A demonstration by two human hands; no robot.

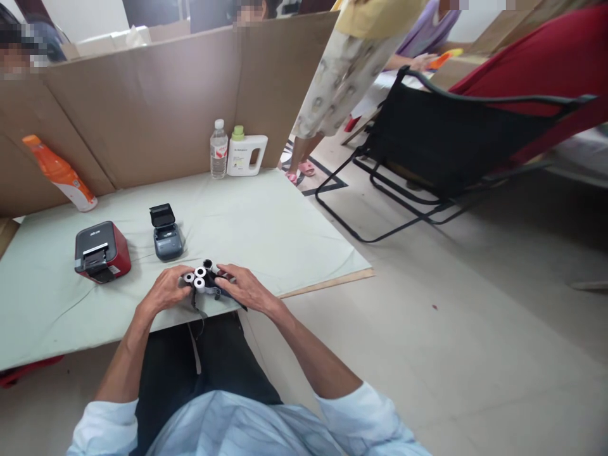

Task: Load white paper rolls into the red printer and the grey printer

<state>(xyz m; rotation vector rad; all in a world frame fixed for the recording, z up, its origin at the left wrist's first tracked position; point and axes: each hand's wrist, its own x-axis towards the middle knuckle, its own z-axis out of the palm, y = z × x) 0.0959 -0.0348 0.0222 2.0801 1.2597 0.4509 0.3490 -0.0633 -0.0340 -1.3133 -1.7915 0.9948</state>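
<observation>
Near the front edge of the table, several small white label rolls [200, 282] with dark or grey centres stand bunched together. My left hand [167, 290] curls its fingers and thumb against the left side of the bunch. From the right, my right hand [243, 286] closes around the other side, where a black piece, too small to make out, shows beside its fingers. A dark strap or cord hangs below the rolls toward the table edge. Just behind them sits a small dark label printer [167, 242] with its lid raised.
A red and black printer [103, 251] stands to the left, with an orange bottle [61, 172] behind it. A water bottle [219, 152] and a white jug [246, 155] stand against the cardboard partition [166, 107]. A black folding chair [441, 139] and another person's legs are at the right.
</observation>
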